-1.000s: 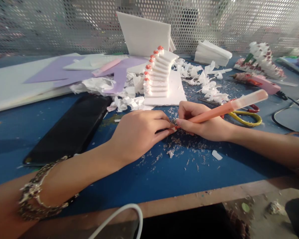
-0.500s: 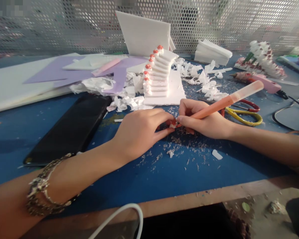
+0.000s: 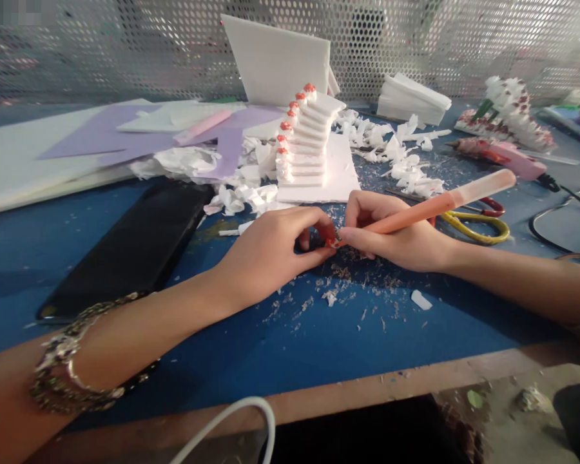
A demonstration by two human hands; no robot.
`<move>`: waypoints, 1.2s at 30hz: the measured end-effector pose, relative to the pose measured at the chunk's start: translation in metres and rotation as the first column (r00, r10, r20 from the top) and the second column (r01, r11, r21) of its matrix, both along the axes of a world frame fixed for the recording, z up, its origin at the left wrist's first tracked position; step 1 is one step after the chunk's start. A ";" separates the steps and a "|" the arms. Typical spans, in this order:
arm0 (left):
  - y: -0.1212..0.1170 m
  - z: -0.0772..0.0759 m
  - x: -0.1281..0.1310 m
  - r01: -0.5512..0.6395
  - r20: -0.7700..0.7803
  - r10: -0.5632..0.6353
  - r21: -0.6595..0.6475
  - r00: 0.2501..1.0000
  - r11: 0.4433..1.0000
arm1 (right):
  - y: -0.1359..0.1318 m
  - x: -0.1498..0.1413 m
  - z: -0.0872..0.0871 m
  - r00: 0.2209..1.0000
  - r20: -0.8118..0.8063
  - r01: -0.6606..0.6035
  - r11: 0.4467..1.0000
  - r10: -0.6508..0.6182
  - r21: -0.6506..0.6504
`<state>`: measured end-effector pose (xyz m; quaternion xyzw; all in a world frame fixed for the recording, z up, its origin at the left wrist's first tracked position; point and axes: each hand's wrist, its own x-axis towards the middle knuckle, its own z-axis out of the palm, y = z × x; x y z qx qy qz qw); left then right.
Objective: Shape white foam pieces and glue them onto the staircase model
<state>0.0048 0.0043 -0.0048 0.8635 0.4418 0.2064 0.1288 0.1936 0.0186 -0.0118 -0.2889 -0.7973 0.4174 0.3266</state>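
L hand (image 3: 270, 252) pinches sm. red-white bit (image 3: 333, 243); R hand (image 3: 401, 248) grips smooth orange pen (image 3: 413, 216), tip at bit; white foam-like steps (image 3: 309, 154) rise just beyond both hands.

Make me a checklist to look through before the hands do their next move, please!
1. Small red-and-white piece pinched in the left hand: ok.
2. Slim orange pen-shaped tool with a clear end gripped in the right hand: ok.
3. Tool's tip touching the piece: cannot tell, too small to see.
4. Stepped stack of white strips with red blobs apart from both hands: ok.
5. Flat blue tabletop free of scraps: not ok.
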 end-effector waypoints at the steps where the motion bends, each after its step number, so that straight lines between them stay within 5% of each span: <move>1: 0.000 0.000 0.000 0.001 0.004 -0.001 0.000 1.000 1.000 | 0.000 0.000 0.000 1.000 0.003 -0.003 1.000 0.003 0.003; 18: 0.000 0.001 0.001 -0.012 0.005 0.012 -0.029 1.000 1.000 | 0.000 0.000 -0.003 0.990 0.047 0.123 0.982 -0.131 0.144; 23: 0.000 0.000 0.000 0.000 0.011 0.000 -0.012 1.000 1.000 | -0.001 0.000 -0.003 0.996 0.079 0.031 0.992 -0.041 0.124; 36: -0.001 0.001 0.002 0.009 0.043 -0.006 -0.063 0.999 0.998 | 0.000 0.000 -0.002 0.993 0.055 0.098 0.988 -0.105 0.124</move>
